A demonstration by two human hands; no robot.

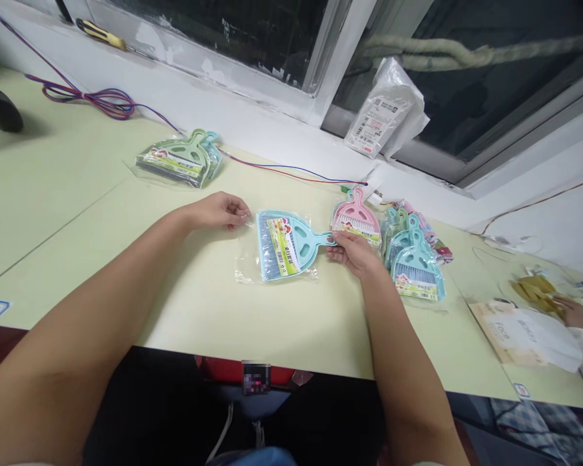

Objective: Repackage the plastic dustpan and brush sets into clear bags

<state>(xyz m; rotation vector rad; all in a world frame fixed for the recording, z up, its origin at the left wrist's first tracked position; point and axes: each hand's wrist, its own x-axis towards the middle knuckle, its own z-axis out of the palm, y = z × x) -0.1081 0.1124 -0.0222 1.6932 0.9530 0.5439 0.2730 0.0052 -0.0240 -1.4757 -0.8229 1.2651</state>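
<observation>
A light blue dustpan and brush set (308,243) in a clear plastic bag is held just over the table in front of me. My right hand (354,252) grips its handle at the right end. With fingertips pinched, my left hand (228,212) holds the edge of the clear bag (247,249) at the opposite end. A pink bagged dustpan set (357,217) lies just behind my right hand. Beside it are more sets, with a blue one (416,262) at the front. Green and blue bagged sets (179,158) lie stacked at the back left.
Red and blue cable (97,102) runs along the wall. A screwdriver (102,33) and a white plastic package (386,110) rest on the window ledge. At far right, another person's hand (576,314) is near a brown item (539,289) and a printed bag (525,333).
</observation>
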